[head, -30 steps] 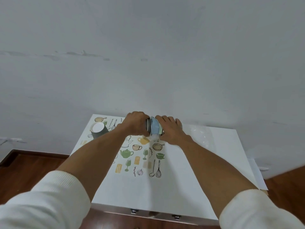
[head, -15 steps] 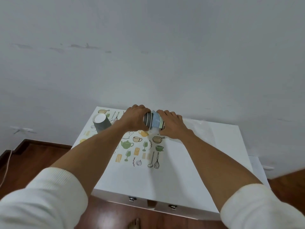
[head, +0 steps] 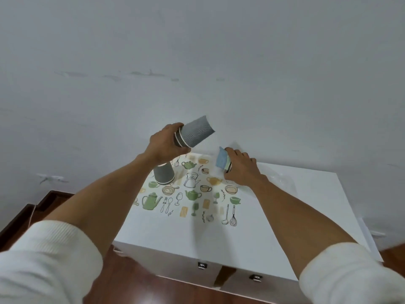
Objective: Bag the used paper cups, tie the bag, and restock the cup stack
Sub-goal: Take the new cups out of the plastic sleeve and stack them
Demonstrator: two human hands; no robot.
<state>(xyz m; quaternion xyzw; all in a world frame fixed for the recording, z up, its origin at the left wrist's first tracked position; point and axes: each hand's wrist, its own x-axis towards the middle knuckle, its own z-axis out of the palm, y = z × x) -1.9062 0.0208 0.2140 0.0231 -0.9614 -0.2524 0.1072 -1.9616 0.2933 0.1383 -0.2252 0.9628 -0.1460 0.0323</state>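
Note:
My left hand (head: 164, 144) holds a short stack of grey wave-patterned paper cups (head: 195, 132) on its side, lifted above the table, base pointing right. Below it an upside-down grey cup stack (head: 164, 174) stands on the white table (head: 302, 207). My right hand (head: 240, 167) grips a clear plastic sleeve with a light blue label (head: 221, 159), held just above the table's far edge. The sleeve's far end is hidden under my fingers.
A printed mat with kitchen drawings (head: 192, 194) covers the table's left half. A clear plastic bag (head: 282, 181) lies crumpled at the far right. A white wall rises right behind. Drawer fronts (head: 201, 265) face me, with dark wood floor (head: 26, 216) to the left.
My hands have come apart: the left one has pulled the grey cups up and out of the blue-labelled sleeve, which stays in the right hand. The view has shifted closer.

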